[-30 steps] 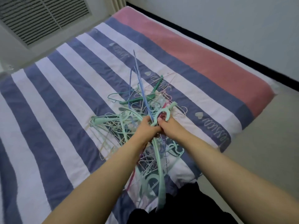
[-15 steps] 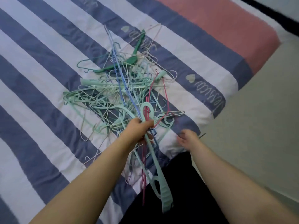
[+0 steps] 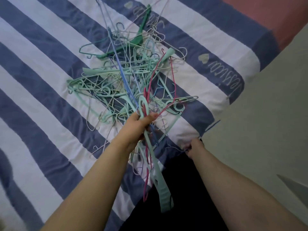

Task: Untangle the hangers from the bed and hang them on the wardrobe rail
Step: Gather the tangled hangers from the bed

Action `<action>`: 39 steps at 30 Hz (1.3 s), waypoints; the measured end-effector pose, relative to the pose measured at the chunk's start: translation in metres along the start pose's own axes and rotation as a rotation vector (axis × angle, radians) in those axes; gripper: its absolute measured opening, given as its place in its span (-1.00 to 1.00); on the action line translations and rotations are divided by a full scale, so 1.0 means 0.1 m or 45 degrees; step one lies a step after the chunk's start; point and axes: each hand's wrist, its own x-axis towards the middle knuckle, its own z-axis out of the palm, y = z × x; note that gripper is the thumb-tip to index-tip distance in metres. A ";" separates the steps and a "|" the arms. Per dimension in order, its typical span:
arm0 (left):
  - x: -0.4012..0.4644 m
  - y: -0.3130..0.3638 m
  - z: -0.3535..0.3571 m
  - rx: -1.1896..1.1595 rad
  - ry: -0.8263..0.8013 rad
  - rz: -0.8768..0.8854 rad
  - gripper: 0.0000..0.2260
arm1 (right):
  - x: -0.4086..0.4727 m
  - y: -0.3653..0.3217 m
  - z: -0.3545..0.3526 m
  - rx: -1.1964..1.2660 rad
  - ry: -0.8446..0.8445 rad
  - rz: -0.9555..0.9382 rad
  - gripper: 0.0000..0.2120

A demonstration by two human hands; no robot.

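A tangled pile of hangers, mostly mint plastic and thin wire, lies on the striped bed. My left hand grips a bunch of them just below their hooks: a broad mint hanger, a pink wire hanger and a long blue wire hanger. Their bodies hang down past my wrist, still caught in the pile. My right hand is at the bed's near corner, apart from the bunch. Its fingers point away and are mostly hidden, with something pinkish at the tips.
A dark green hanger lies at the pile's far side. The bed edge runs diagonally on the right, with pale floor beyond. My dark clothing fills the gap below the bed's corner.
My right hand let go of the bunch and dropped down and right to the bed's corner. My left hand keeps its grip. The view has tilted down and closer to the pile.
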 end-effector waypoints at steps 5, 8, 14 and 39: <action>-0.23 0.01 -0.05 -0.199 0.056 -0.037 -0.94 | -0.54 -0.17 -0.07 0.242 -0.082 -0.096 -0.67; -0.37 0.09 -0.02 -0.214 0.169 -0.017 -0.81 | -0.96 -0.31 -0.04 0.226 -0.180 -0.247 -0.54; -0.81 0.29 0.05 0.052 0.472 0.182 -0.78 | -1.48 -0.54 -0.17 0.024 -0.300 -0.347 -0.61; -3.26 1.25 -0.93 -0.214 0.925 1.053 -0.80 | -3.55 -0.97 -0.24 -0.534 -0.725 -1.450 -0.72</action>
